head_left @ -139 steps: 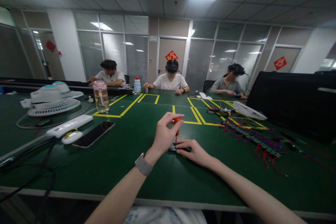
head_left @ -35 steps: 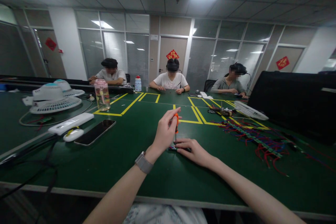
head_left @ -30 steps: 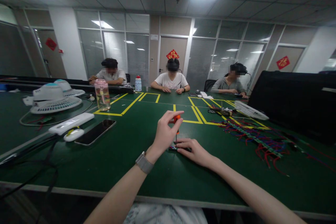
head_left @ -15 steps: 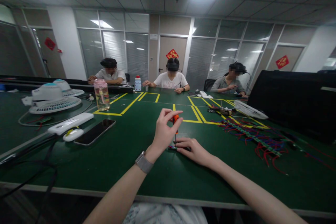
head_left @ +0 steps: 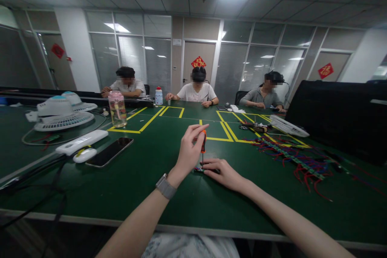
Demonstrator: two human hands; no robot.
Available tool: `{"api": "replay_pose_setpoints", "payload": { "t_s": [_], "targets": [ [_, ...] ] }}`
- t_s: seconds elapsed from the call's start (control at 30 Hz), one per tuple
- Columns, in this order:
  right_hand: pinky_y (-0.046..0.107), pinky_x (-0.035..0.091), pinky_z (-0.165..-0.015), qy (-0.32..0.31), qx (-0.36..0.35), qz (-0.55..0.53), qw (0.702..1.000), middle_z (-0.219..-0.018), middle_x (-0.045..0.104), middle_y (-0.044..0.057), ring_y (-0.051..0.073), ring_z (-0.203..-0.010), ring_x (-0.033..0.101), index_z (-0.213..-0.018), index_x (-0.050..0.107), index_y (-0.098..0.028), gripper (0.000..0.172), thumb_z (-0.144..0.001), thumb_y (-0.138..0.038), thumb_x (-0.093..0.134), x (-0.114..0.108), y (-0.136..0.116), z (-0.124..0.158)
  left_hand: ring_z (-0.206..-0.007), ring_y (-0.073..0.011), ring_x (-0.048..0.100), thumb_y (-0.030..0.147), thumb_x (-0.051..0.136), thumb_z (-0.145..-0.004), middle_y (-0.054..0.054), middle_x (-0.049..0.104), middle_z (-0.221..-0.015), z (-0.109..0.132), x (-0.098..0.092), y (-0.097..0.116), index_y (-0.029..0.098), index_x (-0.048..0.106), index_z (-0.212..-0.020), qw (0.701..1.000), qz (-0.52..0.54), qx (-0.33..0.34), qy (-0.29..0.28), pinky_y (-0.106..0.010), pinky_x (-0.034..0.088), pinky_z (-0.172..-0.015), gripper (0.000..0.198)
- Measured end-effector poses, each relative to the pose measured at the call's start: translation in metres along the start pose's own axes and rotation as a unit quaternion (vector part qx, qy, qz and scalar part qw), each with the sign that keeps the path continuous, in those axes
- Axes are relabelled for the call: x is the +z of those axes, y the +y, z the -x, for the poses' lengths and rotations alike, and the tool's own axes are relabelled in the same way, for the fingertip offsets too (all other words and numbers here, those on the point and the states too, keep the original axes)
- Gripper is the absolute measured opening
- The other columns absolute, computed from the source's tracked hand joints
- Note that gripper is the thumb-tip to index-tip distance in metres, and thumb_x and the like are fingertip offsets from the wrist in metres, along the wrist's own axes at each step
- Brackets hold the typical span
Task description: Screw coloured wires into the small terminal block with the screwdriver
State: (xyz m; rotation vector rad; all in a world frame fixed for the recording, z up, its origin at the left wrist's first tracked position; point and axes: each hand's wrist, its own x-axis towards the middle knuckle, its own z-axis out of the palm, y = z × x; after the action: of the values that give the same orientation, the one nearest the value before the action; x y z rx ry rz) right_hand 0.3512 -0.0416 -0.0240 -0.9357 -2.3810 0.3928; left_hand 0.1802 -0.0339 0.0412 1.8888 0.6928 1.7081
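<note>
My left hand (head_left: pixel 191 145) is closed around the handle of an orange and black screwdriver (head_left: pixel 204 145). The screwdriver stands upright, its thin shaft reaching down to a small circuit board (head_left: pixel 198 170) on the green table (head_left: pixel 169 197). My right hand (head_left: pixel 223 173) rests low on the table, its fingers pinching the board's right side. The fingers partly cover the board, and the screwdriver's tip is too small to make out.
To the left lie a phone (head_left: pixel 110 152), a white mouse (head_left: pixel 84 155), a power strip (head_left: pixel 81 141), a pink-lidded bottle (head_left: pixel 117 109) and fans (head_left: pixel 63 115). A wired strip of boards (head_left: pixel 293 161) and a dark monitor (head_left: pixel 335 121) are right. Several people sit opposite.
The fingers of my left hand have shifted on the screwdriver handle, showing more of it. My right hand stays at the circuit board.
</note>
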Motion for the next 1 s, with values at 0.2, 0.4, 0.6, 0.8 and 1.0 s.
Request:
{"api": "replay_pose_setpoints", "payload": {
  "t_s": [0.2,0.4,0.6,0.8,1.0],
  "targets": [
    [0.036,0.046,-0.098,-0.003,0.006,0.002,1.000,-0.120,0.065,0.007,0.023,-0.114,0.058,-0.109,0.070,-0.024,0.030,-0.091,-0.035,0.049,0.0007,0.0012,0.0002,-0.084,-0.0134,0.059,0.029,0.055,-0.086,-0.005,0.058,-0.096,0.0004,-0.0006,0.0016,0.021,0.067,-0.105,1.000,-0.005,-0.012,0.001,-0.023,0.051,-0.071,0.024],
    [0.036,0.045,-0.098,0.001,-0.002,0.004,1.000,-0.119,0.066,0.006,0.023,-0.113,0.059,-0.108,0.070,-0.024,0.029,-0.091,-0.034,0.050,-0.0001,0.0008,-0.0001,-0.103,-0.0160,0.056,0.026,0.047,-0.090,-0.007,0.054,-0.111,-0.0011,-0.0014,0.0019,0.023,0.067,-0.109,1.000,-0.019,-0.008,0.008,-0.028,0.048,-0.088,0.028],
    [0.037,0.046,-0.098,0.001,0.002,0.003,1.000,-0.119,0.065,0.006,0.023,-0.113,0.059,-0.108,0.070,-0.024,0.028,-0.090,-0.033,0.051,0.0003,0.0016,0.0006,-0.085,-0.0143,0.061,0.026,0.054,-0.086,-0.006,0.062,-0.098,-0.0020,0.0004,0.0004,0.018,0.066,-0.108,0.997,0.056,-0.043,-0.010,-0.025,0.051,-0.074,0.026],
    [0.037,0.045,-0.098,0.002,0.000,0.000,1.000,-0.119,0.066,0.005,0.023,-0.114,0.058,-0.107,0.070,-0.025,0.027,-0.090,-0.033,0.051,0.0012,0.0028,0.0009,-0.088,-0.0134,0.058,0.030,0.055,-0.086,-0.006,0.052,-0.105,-0.0019,-0.0006,-0.0002,0.023,0.069,-0.104,0.999,0.004,-0.033,0.015,-0.023,0.050,-0.075,0.024],
    [0.037,0.045,-0.098,0.005,-0.002,0.003,1.000,-0.119,0.066,0.005,0.023,-0.114,0.058,-0.107,0.070,-0.025,0.027,-0.090,-0.033,0.051,0.0012,0.0018,0.0004,-0.087,-0.0145,0.063,0.025,0.049,-0.089,-0.008,0.062,-0.104,-0.0029,0.0017,0.0013,0.018,0.063,-0.112,0.993,0.096,-0.063,-0.011,-0.029,0.051,-0.081,0.028]
  ]
}}
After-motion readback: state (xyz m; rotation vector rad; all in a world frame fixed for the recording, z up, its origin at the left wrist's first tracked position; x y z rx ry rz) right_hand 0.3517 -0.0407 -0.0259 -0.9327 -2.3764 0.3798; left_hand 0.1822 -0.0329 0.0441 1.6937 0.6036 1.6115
